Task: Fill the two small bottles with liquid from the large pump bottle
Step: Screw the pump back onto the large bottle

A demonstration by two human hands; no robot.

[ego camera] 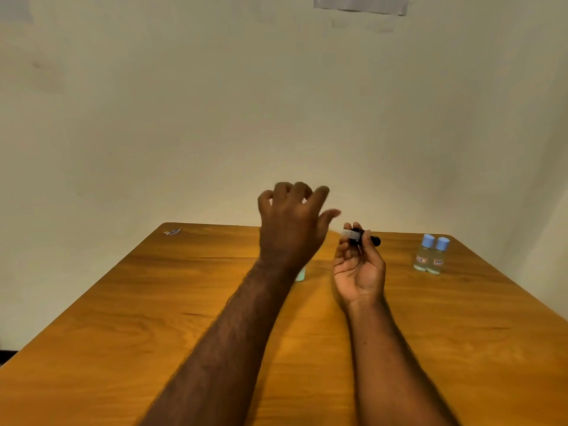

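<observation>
- Above the middle of the wooden table (138, 318), the left hand (289, 232) is held raised, its back turned to the camera and the forearm reaching in from the lower edge.
- Its fingers are loosely curled and spread apart, the thumb stuck out to the right; nothing is held in them.
- Just to the right, the right hand (359, 269) is held lower, palm up, with the wrist near the tabletop.
- A black pump head (370, 239) is pinched at the right hand's fingertips, lying roughly level; a clear part is seen at its left end and a thin tube hangs beneath.
- Two small bottles (423, 256) are stood upright near the far right edge, touching side by side, well apart from both hands. Blue caps are on, clear liquid shows inside, and small labels are fixed on the fronts; the print is too small to read.
- A pale green item (300, 274) is mostly hidden behind the left wrist; its shape cannot be told.
</observation>
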